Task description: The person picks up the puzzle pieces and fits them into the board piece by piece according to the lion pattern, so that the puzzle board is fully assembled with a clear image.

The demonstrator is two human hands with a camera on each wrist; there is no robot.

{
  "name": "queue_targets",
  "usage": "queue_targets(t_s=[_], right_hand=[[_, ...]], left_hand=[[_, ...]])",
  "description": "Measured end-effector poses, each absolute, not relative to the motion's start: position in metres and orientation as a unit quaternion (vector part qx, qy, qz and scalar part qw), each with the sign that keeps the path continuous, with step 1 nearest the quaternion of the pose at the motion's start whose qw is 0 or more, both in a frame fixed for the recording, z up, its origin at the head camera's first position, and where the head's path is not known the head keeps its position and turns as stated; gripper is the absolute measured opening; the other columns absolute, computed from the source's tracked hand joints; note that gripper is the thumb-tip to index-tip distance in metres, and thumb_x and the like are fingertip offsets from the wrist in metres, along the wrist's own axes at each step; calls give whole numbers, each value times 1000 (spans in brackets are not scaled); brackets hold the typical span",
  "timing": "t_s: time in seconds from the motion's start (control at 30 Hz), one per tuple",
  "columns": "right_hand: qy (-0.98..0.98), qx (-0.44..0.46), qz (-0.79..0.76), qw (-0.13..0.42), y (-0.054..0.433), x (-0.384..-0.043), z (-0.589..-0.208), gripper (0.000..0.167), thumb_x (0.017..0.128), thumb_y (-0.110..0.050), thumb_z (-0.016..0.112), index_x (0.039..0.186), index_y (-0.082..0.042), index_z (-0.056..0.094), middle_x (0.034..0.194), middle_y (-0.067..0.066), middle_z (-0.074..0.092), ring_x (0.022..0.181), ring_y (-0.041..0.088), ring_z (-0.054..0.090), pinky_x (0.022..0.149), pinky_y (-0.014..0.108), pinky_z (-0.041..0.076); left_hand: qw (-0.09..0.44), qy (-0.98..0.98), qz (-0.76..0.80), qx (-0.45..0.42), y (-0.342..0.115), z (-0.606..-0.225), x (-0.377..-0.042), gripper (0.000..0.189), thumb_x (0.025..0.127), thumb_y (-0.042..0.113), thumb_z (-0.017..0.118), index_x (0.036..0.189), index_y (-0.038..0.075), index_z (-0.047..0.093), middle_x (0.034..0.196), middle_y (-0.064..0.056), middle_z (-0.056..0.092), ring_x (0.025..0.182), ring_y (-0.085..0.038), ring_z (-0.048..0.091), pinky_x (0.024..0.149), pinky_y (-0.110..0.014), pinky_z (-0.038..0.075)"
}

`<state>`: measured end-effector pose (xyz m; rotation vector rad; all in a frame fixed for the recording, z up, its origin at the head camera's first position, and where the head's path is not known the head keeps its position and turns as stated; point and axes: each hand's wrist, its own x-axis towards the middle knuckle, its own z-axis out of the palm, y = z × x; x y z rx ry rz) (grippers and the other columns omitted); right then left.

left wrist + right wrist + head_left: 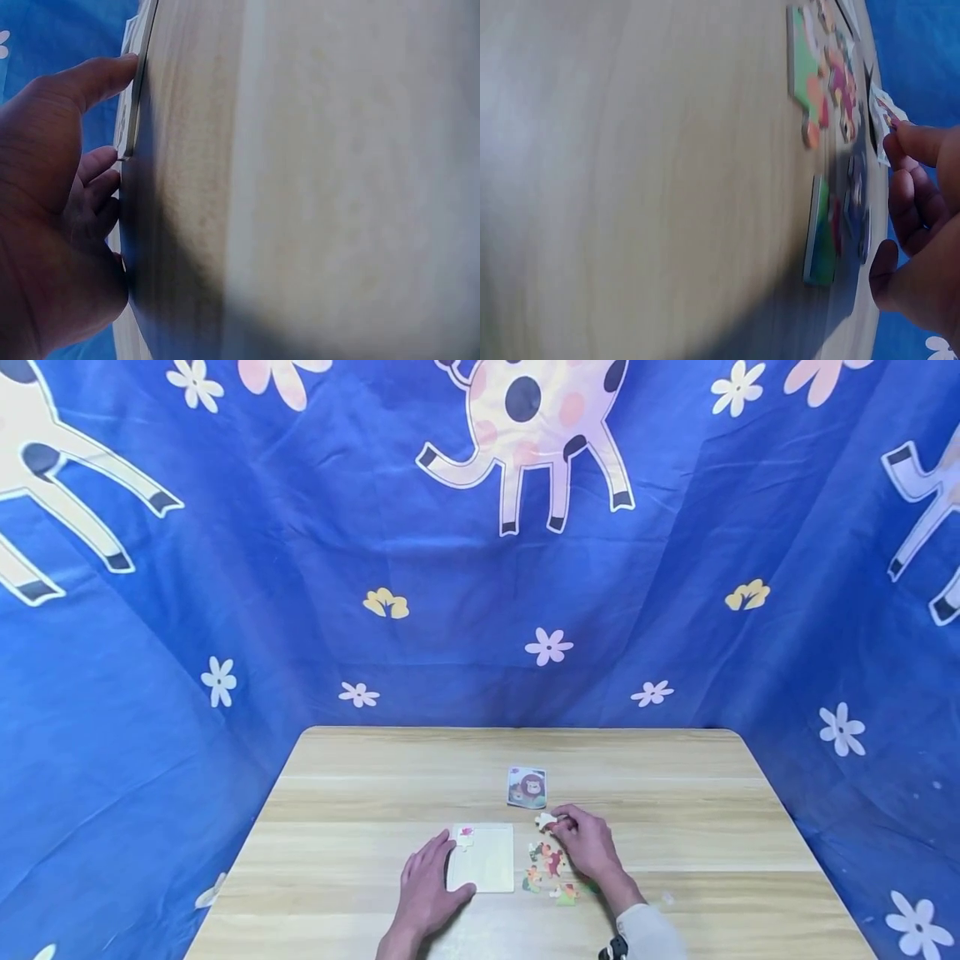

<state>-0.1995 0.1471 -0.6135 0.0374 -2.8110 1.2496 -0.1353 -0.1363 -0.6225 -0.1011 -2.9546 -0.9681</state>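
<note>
A white square puzzle tray (483, 864) lies on the table, with one puzzle piece (466, 832) showing a pink patch in its upper left corner. My left hand (429, 889) rests at the tray's lower left, the fingers along the left side and the thumb at the near edge. In the left wrist view that thumb (112, 75) touches the tray's side. To the tray's right, my right hand (588, 843) pinches a white and reddish puzzle piece (545, 821) between thumb and fingertips. Just below it lie several loose coloured pieces (554, 863), partly beside the right wrist.
Behind the tray lies a small picture card (527, 787) with a lion on it. A green-edged piece (819, 236) sits under the right hand. The wooden table (360, 802) ends at a blue patterned curtain (450, 668).
</note>
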Motion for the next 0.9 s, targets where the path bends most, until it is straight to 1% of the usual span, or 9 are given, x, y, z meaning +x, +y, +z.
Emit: queue_targets(t_s=[0.17, 0.27, 0.4, 0.43, 0.5, 0.57, 0.67, 0.73, 0.9], right_hand=[[-907, 13, 421, 28, 136, -200, -613, 20, 87, -24, 71, 106, -23, 70, 77, -14, 65, 68, 3, 54, 68, 22, 47], [-897, 14, 441, 30, 131, -200, -613, 20, 85, -21, 72, 106, -22, 71, 77, -12, 67, 66, 2, 54, 64, 20, 46], [-884, 18, 467, 28, 127, -200, -613, 24, 83, -16, 74, 106, -20, 71, 80, -5, 72, 64, 1, 55, 59, 18, 46], [-882, 17, 469, 28, 125, -200, -613, 24, 82, -15, 74, 106, -20, 71, 81, -5, 72, 64, 0, 55, 58, 17, 46], [-882, 18, 470, 28, 122, -199, -613, 26, 81, -14, 75, 106, -19, 71, 81, -6, 72, 64, -1, 55, 62, 18, 45], [-882, 16, 471, 27, 118, -199, -613, 27, 80, -12, 75, 105, -19, 71, 80, -8, 71, 65, -1, 54, 63, 18, 44], [-880, 19, 474, 18, 112, -199, -614, 26, 80, -11, 75, 105, -19, 71, 79, -9, 68, 65, 0, 53, 63, 18, 43], [-879, 19, 477, 10, 108, -199, -614, 26, 80, -11, 74, 105, -19, 71, 79, -8, 67, 66, 1, 53, 58, 19, 44], [-884, 14, 467, -5, 98, -200, -613, 27, 79, -14, 75, 103, -25, 71, 79, -13, 65, 67, 1, 53, 57, 18, 42]], left_hand=[[15, -950, -312, -31, -138, -622, -134, 79, 72, 44, 76, 136, 6, 50, 153, -10, 40, 140, -35, 35, 116, -61, 19], [18, -950, -311, -33, -138, -621, -134, 79, 72, 44, 76, 136, 6, 50, 153, -10, 41, 139, -36, 35, 115, -61, 19], [18, -950, -309, -35, -137, -621, -135, 79, 72, 45, 76, 136, 6, 50, 152, -11, 41, 139, -36, 36, 115, -62, 20], [18, -950, -309, -35, -137, -622, -135, 79, 72, 45, 76, 136, 6, 50, 152, -11, 41, 139, -36, 36, 115, -62, 20], [19, -950, -310, -37, -137, -622, -135, 79, 72, 45, 76, 136, 6, 50, 152, -11, 41, 139, -36, 36, 115, -62, 20], [19, -949, -312, -37, -138, -622, -137, 79, 72, 45, 76, 136, 6, 50, 152, -11, 41, 139, -36, 36, 115, -61, 20], [21, -949, -312, -38, -139, -623, -139, 79, 71, 44, 77, 135, 6, 51, 152, -10, 41, 139, -35, 36, 115, -61, 20], [20, -949, -311, -37, -140, -623, -140, 79, 71, 44, 77, 135, 6, 51, 152, -10, 41, 139, -35, 36, 115, -61, 20], [15, -949, -314, -36, -142, -622, -144, 79, 71, 43, 77, 136, 6, 51, 152, -10, 41, 139, -35, 36, 115, -60, 20]])
